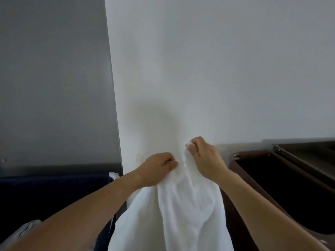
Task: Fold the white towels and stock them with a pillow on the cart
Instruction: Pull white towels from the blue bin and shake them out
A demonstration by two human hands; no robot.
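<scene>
White towel [181, 205] hanging bunched up at centre frame, held up in front of a white wall [217, 69] — top edge pinched by both hands. Left hand [155, 169] clenched on the cloth, right hand [204, 158] gripping a corner just beside it, slightly higher. Brown bin [272, 178] off to the right, dark blue bin [54, 189] down left — white cloth [114, 175] poking over its rim.
</scene>
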